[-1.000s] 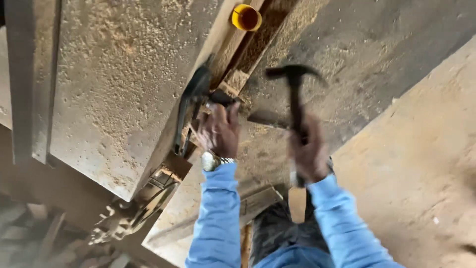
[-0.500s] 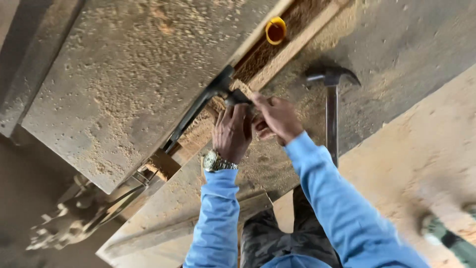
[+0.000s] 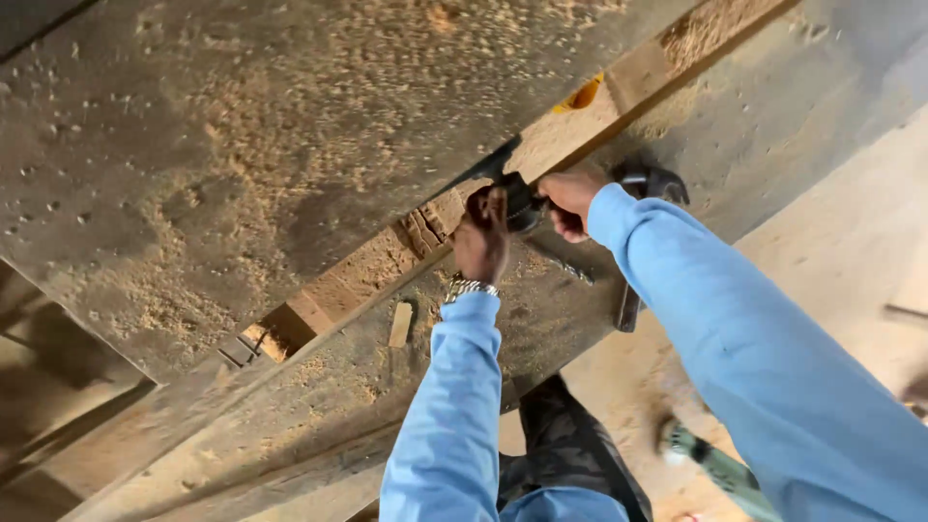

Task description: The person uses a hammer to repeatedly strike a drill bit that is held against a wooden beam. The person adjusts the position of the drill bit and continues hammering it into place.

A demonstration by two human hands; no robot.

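Left hand [image 3: 481, 242] closed around a dark handle-like tool part [image 3: 517, 201], knuckles toward camera, metal wristwatch [image 3: 468, 287] just below it. Right hand [image 3: 568, 198] meets the same dark part from the opposite side, fingers curled onto it; the 2 hands nearly touch. Exactly what the dark part is cannot be told; a thin dark blade or bar runs up-left from it into the gap.

Hammer [image 3: 640, 227] lies just right of the right hand, head up, handle trailing down, partly hidden by the blue sleeve [image 3: 735, 319]. Not gripped.

Both hands work at a long wooden slot [image 3: 406, 242] between 2 sawdust-covered machine tables: the upper table [image 3: 242, 145] left of the hands, the lower table [image 3: 319, 396] beneath the left forearm. A yellow object [image 3: 583, 95] sits in the slot above the right hand. A small wood offcut [image 3: 400, 324] rests on the lower table, left of the watch.
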